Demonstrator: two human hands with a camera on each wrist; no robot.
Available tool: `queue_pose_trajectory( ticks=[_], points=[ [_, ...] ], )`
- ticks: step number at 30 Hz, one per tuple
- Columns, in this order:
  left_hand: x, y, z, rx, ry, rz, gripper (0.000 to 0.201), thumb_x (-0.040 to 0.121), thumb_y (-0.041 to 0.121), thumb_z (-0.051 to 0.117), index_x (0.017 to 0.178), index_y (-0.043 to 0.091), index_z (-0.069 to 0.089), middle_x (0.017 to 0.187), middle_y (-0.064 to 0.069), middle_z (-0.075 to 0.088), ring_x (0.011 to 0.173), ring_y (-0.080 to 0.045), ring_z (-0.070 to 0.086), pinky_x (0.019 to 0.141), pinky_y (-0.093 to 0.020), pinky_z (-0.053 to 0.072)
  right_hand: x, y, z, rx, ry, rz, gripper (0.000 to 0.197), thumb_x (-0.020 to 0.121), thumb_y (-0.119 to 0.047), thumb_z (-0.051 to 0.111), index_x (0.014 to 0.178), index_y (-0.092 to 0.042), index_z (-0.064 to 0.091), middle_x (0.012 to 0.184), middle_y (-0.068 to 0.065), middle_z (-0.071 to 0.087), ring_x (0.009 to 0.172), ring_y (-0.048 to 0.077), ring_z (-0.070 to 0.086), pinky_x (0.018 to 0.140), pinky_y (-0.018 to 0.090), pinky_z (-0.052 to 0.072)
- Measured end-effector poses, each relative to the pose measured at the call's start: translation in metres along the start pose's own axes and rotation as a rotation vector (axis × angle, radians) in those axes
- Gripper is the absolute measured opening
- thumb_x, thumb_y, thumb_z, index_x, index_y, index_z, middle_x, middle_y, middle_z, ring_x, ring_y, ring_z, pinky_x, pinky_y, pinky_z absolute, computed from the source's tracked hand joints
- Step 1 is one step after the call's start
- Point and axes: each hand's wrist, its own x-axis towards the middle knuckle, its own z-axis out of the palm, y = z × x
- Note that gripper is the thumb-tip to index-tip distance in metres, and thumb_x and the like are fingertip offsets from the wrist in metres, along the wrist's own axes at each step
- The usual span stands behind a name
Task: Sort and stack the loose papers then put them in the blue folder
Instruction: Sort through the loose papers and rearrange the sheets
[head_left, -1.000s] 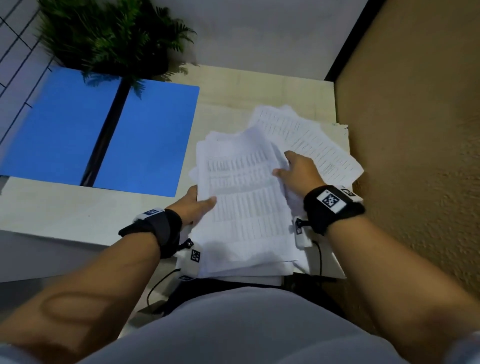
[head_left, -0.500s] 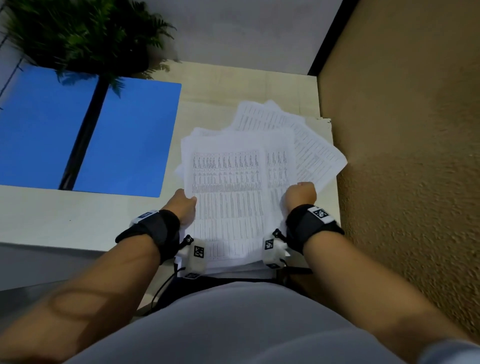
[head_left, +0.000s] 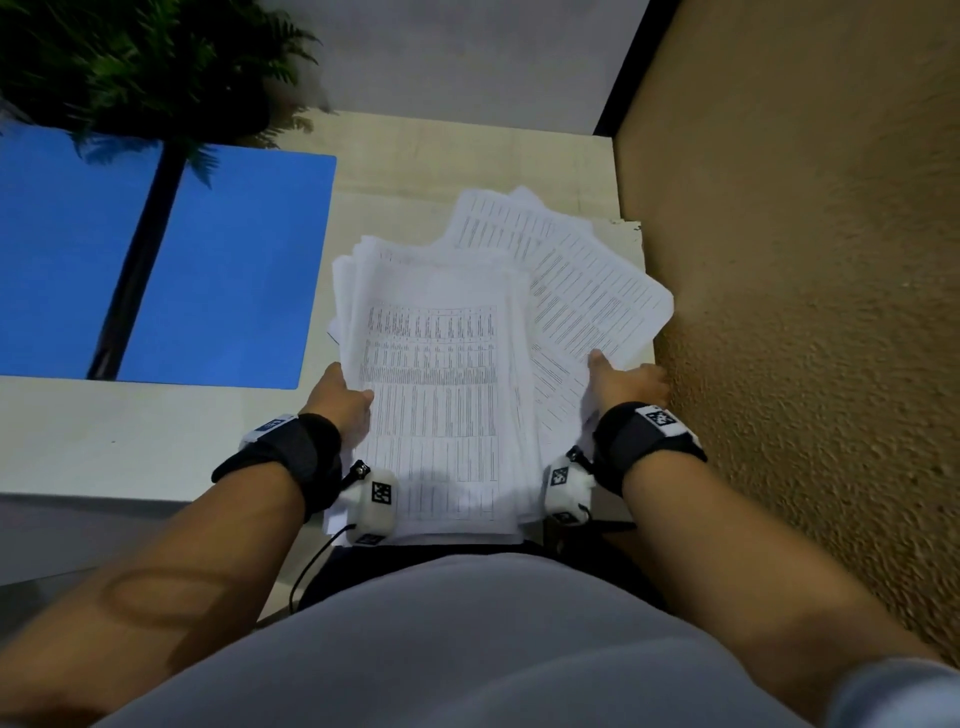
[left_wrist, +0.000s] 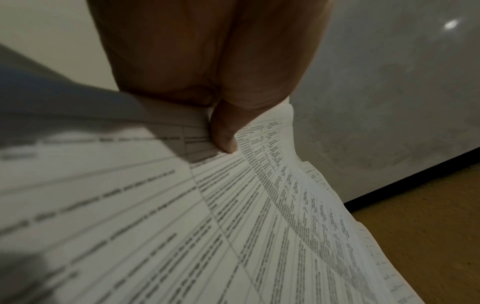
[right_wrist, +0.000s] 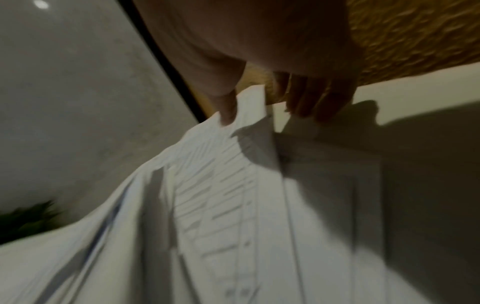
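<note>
No legible text anywhere. Papers (head_left: 436, 364) carry printed tables, rows and columns of small type; too small and blurred to read in head view, smeared in both wrist views (left_wrist: 233, 226) (right_wrist: 221, 195). Far right sheet (head_left: 587, 280) shows lines of print, also unreadable. Wristbands carry square black-and-white coded markers, not text: one on left wrist unit (head_left: 382, 491), one on right wrist unit (head_left: 560, 477), one on top of right band (head_left: 661, 417). Blue folder (head_left: 228, 270) bears no visible label.
</note>
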Motion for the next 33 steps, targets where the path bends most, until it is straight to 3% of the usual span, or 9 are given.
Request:
queue_pose_trajectory(
  ticks=[4,8,10,14,17,21,27,31,33],
  points=[
    [0.002,0.002,0.001,-0.001,0.037,0.0,0.029,0.098,0.003,0.045,0.126,0.009,0.044,0.121,-0.015,0.056,0.097,-0.028,0.056,0.085,-0.036,0.052,0.005,0.01,0.002,0.417,-0.411,0.022,0.049,0.079,-0.002,0.073,0.125,-0.013,0.061,0.122,0.004,0.069,0.107,0.025,0.067,0.095,0.043,0.052],
    [0.011,0.0,0.002,0.014,0.124,-0.017,0.049,0.09,0.009,0.057,0.136,0.006,0.041,0.126,-0.024,0.059,0.095,-0.03,0.055,0.098,-0.056,0.05,-0.001,0.012,0.004,0.284,-0.448,0.048,0.051,0.085,0.002,0.069,0.133,-0.003,0.054,0.126,0.005,0.061,0.114,0.023,0.056,0.1,0.033,0.038],
    [0.014,-0.002,0.007,-0.016,0.15,-0.039,0.052,0.091,0.008,0.056,0.14,0.003,0.039,0.121,-0.023,0.059,0.094,-0.029,0.054,0.099,-0.056,0.049,-0.003,0.019,0.003,0.187,-0.47,0.096,0.051,0.083,0.0,0.071,0.131,0.001,0.054,0.125,0.009,0.062,0.109,0.026,0.058,0.101,0.037,0.045],
    [0.007,0.003,0.025,-0.027,0.201,-0.081,0.045,0.092,0.018,0.055,0.133,0.006,0.04,0.127,-0.019,0.056,0.101,-0.033,0.057,0.094,-0.044,0.05,-0.011,0.025,-0.002,0.124,-0.629,0.167,0.032,0.088,-0.001,0.064,0.12,0.0,0.063,0.105,0.013,0.07,0.081,0.027,0.064,0.053,0.028,0.058],
    [0.007,0.01,0.035,0.041,0.286,-0.085,0.055,0.083,0.033,0.067,0.127,0.008,0.048,0.132,-0.015,0.048,0.112,-0.04,0.057,0.097,-0.049,0.051,-0.008,0.027,0.002,0.118,-0.655,0.06,0.038,0.091,-0.018,0.067,0.128,-0.01,0.061,0.12,0.009,0.069,0.096,0.025,0.067,0.075,0.035,0.061],
    [0.013,0.013,0.039,-0.061,0.254,-0.035,0.062,0.06,0.024,0.075,0.116,0.011,0.05,0.122,-0.01,0.055,0.105,-0.035,0.063,0.092,-0.048,0.056,-0.014,0.026,0.007,0.147,-0.44,-0.096,0.055,0.096,-0.043,0.05,0.146,-0.022,0.04,0.138,0.0,0.056,0.124,0.024,0.055,0.11,0.042,0.041],
    [0.012,0.024,0.044,-0.09,0.308,-0.01,0.062,0.055,0.028,0.078,0.108,0.018,0.048,0.125,-0.008,0.049,0.108,-0.034,0.059,0.091,-0.046,0.055,-0.012,0.026,0.009,0.027,-0.381,-0.165,0.035,0.099,-0.016,0.05,0.132,-0.008,0.055,0.127,0.011,0.062,0.113,0.03,0.059,0.098,0.033,0.046],
    [0.014,0.021,0.043,-0.264,0.276,0.096,0.033,0.072,0.007,0.076,0.086,0.016,0.047,0.099,-0.008,0.056,0.09,-0.027,0.061,0.087,-0.042,0.056,-0.003,0.028,0.009,0.063,-0.418,-0.079,0.021,0.091,-0.016,0.062,0.11,-0.011,0.065,0.119,0.015,0.068,0.099,0.029,0.065,0.095,0.042,0.053],
    [0.017,0.018,0.04,-0.262,0.314,0.168,0.038,0.068,0.009,0.073,0.071,0.023,0.037,0.086,-0.007,0.053,0.078,-0.024,0.056,0.078,-0.043,0.056,-0.002,0.028,0.01,0.113,-0.383,-0.075,0.033,0.093,-0.026,0.061,0.124,-0.014,0.061,0.124,0.009,0.065,0.112,0.029,0.062,0.102,0.042,0.048]
  ],
)
